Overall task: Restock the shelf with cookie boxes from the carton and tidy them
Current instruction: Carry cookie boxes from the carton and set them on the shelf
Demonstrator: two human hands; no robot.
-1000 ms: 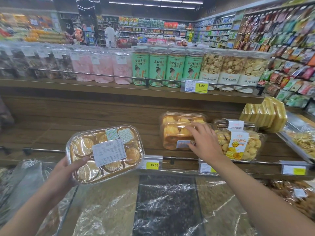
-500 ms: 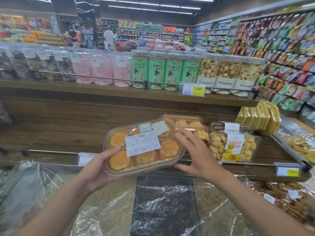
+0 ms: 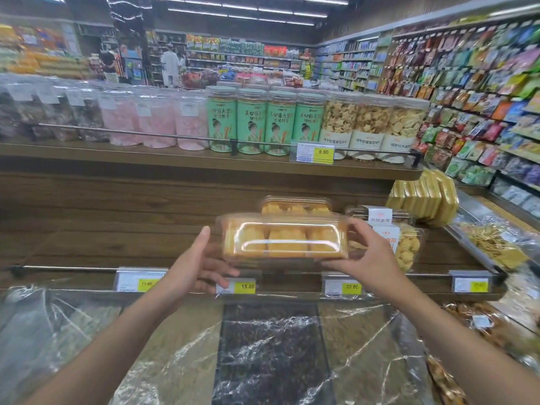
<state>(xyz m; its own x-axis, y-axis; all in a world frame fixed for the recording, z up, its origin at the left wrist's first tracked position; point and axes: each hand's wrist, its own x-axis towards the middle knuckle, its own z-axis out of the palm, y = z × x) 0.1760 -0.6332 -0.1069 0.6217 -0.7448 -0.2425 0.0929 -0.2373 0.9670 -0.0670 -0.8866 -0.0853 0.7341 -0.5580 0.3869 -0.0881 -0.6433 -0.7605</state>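
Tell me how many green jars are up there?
4 green jars, side by side on the top shelf, between pink jars and biscuit jars; more may hide behind.

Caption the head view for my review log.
Right hand grips a cookie box at the lower shelf; left hand supports it.
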